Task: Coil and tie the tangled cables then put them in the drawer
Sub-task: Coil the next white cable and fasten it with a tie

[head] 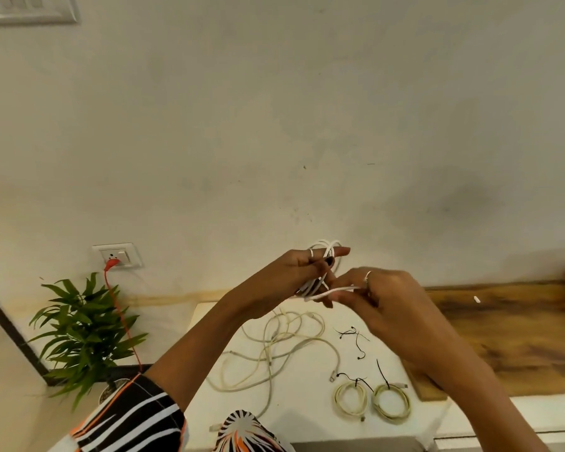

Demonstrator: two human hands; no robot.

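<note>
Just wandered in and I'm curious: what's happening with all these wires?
A person is winding a white cable into loops around the left hand, while the right hand feeds its loose end. On the white table below, two coiled cables are already tied, a tangled pile still waits, and spare black ties lie nearby.

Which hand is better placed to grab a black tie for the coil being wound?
Probably the right hand: it pinches only the white cable's loose end, and the loose black ties lie just below it. The left hand holds the coil.
</note>
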